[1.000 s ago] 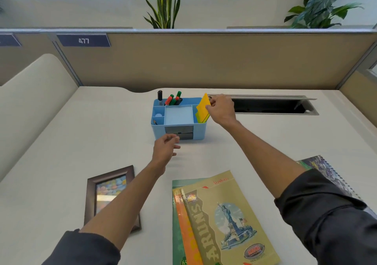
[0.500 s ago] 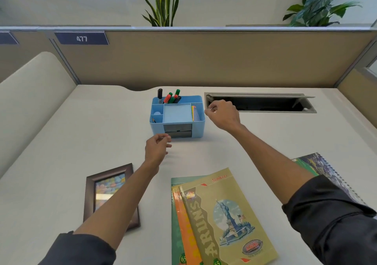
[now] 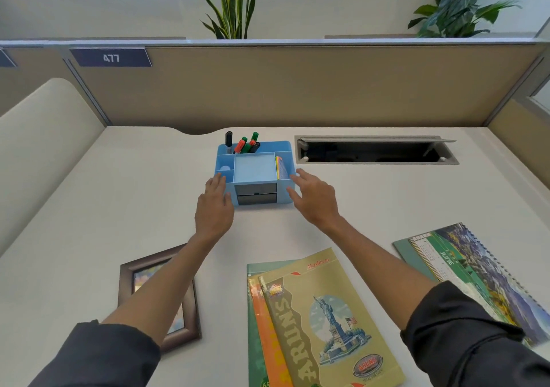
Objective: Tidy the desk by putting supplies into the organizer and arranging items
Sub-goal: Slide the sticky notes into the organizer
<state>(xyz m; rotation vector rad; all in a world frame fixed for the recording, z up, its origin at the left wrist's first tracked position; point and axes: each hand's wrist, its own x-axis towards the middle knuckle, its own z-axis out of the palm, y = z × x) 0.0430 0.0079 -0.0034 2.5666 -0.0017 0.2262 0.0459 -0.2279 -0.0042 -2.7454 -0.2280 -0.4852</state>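
- Reaching out with both arms, we have our hands on either side of the blue organizer (image 3: 256,172), which sits on the desk (image 3: 119,196) near the back, left of the cable hatch (image 3: 375,150)
- Our left hand (image 3: 215,205) lies against the organizer's left front corner, fingers loosely spread and holding nothing
- Our right hand (image 3: 312,199) is at its right front corner, fingertips touching the rim, fingers open and likewise empty
- Markers (image 3: 245,144) stand upright in the back compartment; yellow sticky notes (image 3: 279,168) stand on edge in the right compartment
- Two grey drawers (image 3: 256,194) show in the organizer's front
- Notebooks (image 3: 315,321) lie stacked near us at the middle
- A photo frame (image 3: 131,273) lies flat under our left forearm
- A spiral calendar (image 3: 464,270) lies on the right, partly under our right sleeve
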